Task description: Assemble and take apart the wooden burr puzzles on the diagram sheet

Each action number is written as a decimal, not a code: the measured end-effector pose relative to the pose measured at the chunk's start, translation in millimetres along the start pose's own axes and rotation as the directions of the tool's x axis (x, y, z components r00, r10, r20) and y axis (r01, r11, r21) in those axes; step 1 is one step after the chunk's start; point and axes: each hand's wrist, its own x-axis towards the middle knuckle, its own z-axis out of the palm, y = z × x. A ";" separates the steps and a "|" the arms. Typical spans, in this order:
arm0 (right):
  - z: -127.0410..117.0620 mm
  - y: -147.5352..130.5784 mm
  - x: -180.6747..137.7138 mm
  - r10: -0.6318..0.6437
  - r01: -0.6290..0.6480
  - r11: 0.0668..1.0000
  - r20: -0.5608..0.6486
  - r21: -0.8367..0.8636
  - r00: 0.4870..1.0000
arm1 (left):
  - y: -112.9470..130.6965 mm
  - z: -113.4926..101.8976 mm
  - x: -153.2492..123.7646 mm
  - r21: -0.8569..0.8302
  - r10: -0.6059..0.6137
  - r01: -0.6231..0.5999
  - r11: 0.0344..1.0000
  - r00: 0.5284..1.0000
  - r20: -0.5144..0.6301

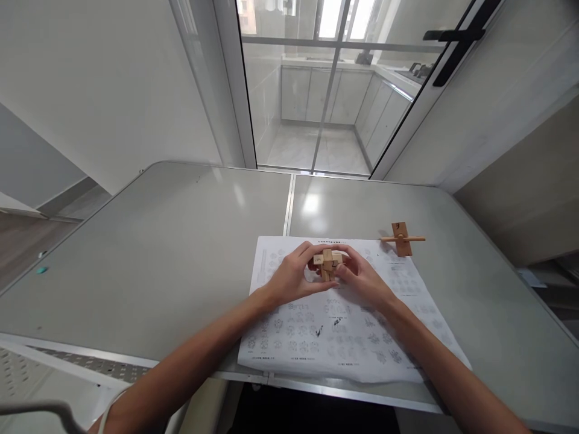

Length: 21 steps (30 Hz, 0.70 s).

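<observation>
Between both hands, just over the printed sheet, is a wooden burr puzzle [327,263] made of interlocked light-brown blocks with dark marks on some faces. My left hand [296,274] grips it from the left, thumb along the lower side and fingers over the top. From the right, my right hand [359,274] closes on it, with the thumb against its right block. Some of the puzzle is hidden by the fingers. Beneath the hands lies the white instruction sheet [303,337], covered with small printed diagrams and several black handwritten marks.
A second wooden puzzle [401,239], a marked plate crossed by a thin stick, stands at the sheet's upper right corner. The grey table [181,253] has a metal seam down its middle. Behind its far edge is a glass door [316,108] with a black handle [455,36].
</observation>
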 end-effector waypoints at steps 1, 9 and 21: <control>1.3 -1.2 -0.4 -0.031 0.031 0.999 -0.002 -0.013 1.000 | -0.2 -0.4 0.9 0.009 -0.003 0.003 1.000 1.000 -0.021; 8.9 2.2 -0.2 -0.185 0.144 0.942 -0.113 -0.304 0.976 | -2.1 -1.3 1.0 0.078 0.017 -0.013 0.997 0.999 -0.051; 5.7 3.6 6.4 -0.159 0.136 0.960 -0.075 -0.245 0.985 | -0.5 -4.5 -2.1 0.113 0.029 -0.025 0.993 0.999 -0.041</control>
